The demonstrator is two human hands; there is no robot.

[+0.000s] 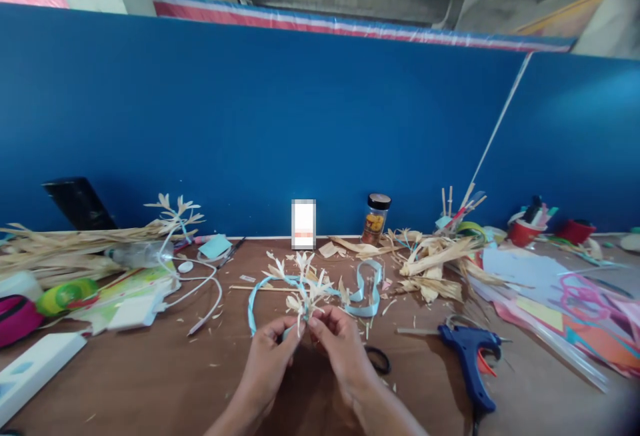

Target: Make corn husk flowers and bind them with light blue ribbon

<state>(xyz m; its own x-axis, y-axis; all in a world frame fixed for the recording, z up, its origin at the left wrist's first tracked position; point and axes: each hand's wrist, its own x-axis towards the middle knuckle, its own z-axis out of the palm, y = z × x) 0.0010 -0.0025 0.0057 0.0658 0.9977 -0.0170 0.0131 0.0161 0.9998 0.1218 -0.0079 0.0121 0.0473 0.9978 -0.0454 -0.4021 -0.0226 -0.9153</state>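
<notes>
Between my hands stands a bunch of pale corn-husk flowers [309, 289] with cut, pointed petals. My left hand [270, 356] is closed at the base of the bunch, thumb and fingers pinched on its stem. From the right, my right hand [341, 343] pinches the same spot just below the petals; its fingertips nearly meet those of the left. A light blue ribbon [251, 309] curves out by my left hand and passes behind the flowers. More of the ribbon lies looped on the table to the right. The stem itself is mostly hidden by my fingers.
A blue glue gun [467, 363] and a black ring [379, 360] lie to the right. Dried husks [435, 266], a black-lidded jar [376, 219] and coloured paper [530, 283] sit farther back. At left are a white cable [217, 289], a power strip [37, 373] and another husk flower [180, 213].
</notes>
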